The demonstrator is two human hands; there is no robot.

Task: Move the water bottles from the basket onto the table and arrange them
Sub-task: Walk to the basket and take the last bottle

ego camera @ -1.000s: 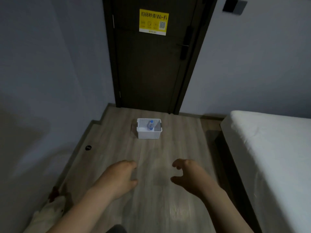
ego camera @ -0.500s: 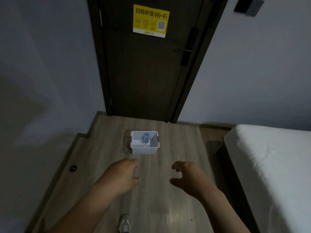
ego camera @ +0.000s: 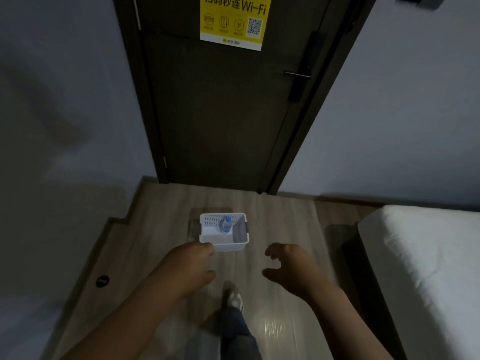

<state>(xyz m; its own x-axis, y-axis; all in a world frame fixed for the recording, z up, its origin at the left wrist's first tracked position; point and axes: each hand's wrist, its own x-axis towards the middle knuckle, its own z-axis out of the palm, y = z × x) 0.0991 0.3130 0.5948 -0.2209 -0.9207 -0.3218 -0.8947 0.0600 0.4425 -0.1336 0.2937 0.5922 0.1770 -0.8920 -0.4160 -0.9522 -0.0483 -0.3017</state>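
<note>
Risks. One water bottle stands upright inside the basket, near its far wall. The basket sits on the floor in front of the door. No table is in view, so I expect a carry once the bottle is lifted.

Hazards as I judge them:
- The bottle is tall, narrow and alone, so a knock to the light basket could tip it.
- The shoe is near the basket and could kick it.
- Dim light makes the clear bottle hard to read.

The left hand overlaps the basket's near left corner in this view, and I cannot tell whether it touches. Its fingers are loosely curled and hold nothing. The right hand hangs right of the basket and apart from it, fingers spread and hooked, empty.

Materials.
- Basket: white plastic, rectangular, walls pierced with small holes, a grey grip on its right side.
- Bottle: clear plastic cylinder with a blue cap, probably smooth and slippery to hold.
- Floor: pale wood-grain planks, glossy, with a bright reflection.
- Door: dark, matte, with a yellow Wi-Fi sticker.
- Bed: white fabric with soft rounded edges, on the right.
</note>
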